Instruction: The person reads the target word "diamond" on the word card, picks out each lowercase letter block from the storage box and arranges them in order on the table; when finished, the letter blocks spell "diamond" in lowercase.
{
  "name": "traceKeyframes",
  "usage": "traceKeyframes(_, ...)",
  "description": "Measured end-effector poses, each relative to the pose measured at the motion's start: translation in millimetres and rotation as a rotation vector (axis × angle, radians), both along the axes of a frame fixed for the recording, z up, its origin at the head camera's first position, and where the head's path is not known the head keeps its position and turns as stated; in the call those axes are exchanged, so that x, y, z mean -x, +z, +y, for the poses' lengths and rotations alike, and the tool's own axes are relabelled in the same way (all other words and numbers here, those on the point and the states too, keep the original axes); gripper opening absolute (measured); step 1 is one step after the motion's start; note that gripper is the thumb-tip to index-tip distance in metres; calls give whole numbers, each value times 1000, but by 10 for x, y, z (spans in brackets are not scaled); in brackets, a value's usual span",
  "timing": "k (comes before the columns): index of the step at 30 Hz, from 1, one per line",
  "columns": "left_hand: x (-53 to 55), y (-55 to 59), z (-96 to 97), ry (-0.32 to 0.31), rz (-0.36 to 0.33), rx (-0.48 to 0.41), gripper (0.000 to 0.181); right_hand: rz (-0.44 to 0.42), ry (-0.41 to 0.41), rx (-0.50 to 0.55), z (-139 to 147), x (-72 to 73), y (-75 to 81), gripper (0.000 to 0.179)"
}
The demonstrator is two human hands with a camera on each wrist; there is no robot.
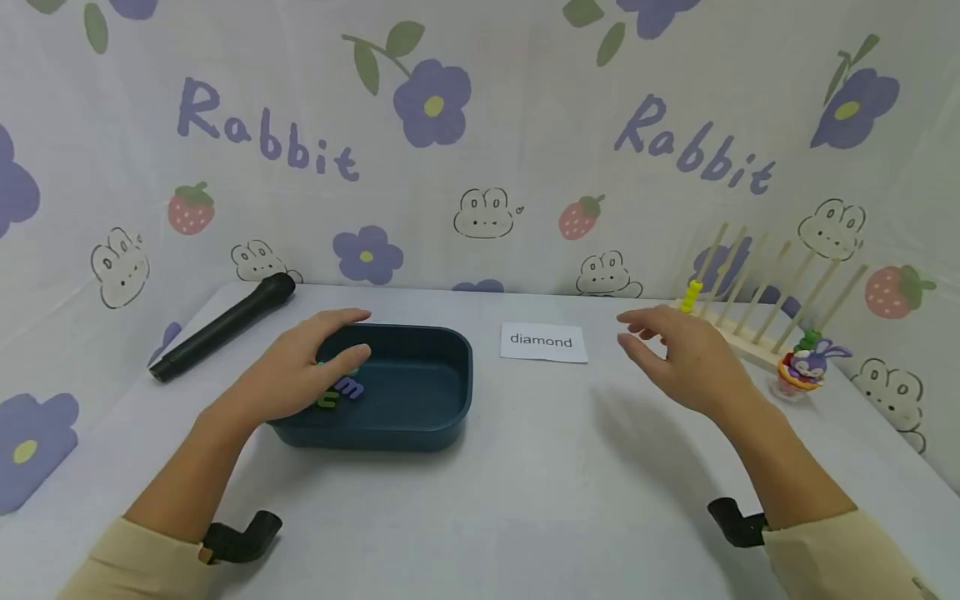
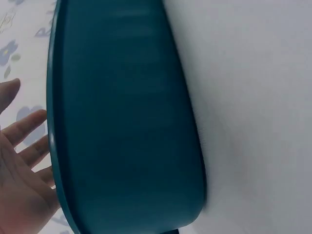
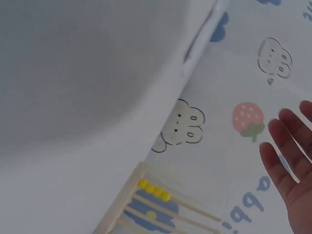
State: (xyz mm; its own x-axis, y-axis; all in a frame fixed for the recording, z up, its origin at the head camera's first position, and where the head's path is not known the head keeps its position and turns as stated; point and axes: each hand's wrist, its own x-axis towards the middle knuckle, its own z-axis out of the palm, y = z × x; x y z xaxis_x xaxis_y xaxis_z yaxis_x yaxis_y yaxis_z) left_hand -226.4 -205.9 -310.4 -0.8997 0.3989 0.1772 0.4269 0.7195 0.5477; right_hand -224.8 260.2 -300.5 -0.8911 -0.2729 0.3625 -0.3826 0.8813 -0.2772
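Note:
My left hand (image 1: pixel 300 367) hovers over the left part of a dark teal tray (image 1: pixel 420 439), its fingers spread and relaxed, holding nothing. Inside the tray lie several small coloured letters, among them a purple letter (image 1: pixel 349 387) and a green letter (image 1: pixel 327 399); the hand hides part of this group. In the left wrist view the tray's side wall (image 2: pixel 126 117) fills the middle. My right hand (image 1: pixel 686 358) is in the air above the table at the right, fingers loosely bent and nothing in them. Between the hands lies a white card (image 1: pixel 543 342) printed "diamond".
A black microphone (image 1: pixel 225 325) lies at the back left. At the right stands a wooden rack (image 1: pixel 750 343) with upright rods and yellow beads (image 1: pixel 691 297) on one. In front of it sits a small purple rabbit figure (image 1: pixel 808 365). A patterned cloth hangs behind the table.

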Motion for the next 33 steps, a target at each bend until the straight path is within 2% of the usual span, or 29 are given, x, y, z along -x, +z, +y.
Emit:
traceKeyframes(5, 40, -26, -93, 37, -45, -101, 59, 29, 17, 152, 35, 29, 64, 28)
traceKeyframes(8, 65, -52, -148, 48, -54, -171, 55, 15, 28, 214, 24, 44, 90, 27)
traceKeyframes(12, 76, -56, -230, 65, -49, -219, 51, -40, 40, 252, -50, 83, 80, 29)
traceKeyframes(17, 71, -45, -311, 102, -39, -243, 51, -103, 44, 254, -168, 140, 58, 33)
traceKeyframes(25, 66, -7, -369, 173, -43, -287, 55, -144, 49, 240, -312, 208, 118, 33)
traceKeyframes(28, 67, -25, -421, 204, -67, -296, 58, -160, 50, 232, -364, 220, 132, 32)
traceKeyframes(33, 120, -72, -533, 210, -157, -293, 61, -191, 89, 249, -470, 240, 157, 32)
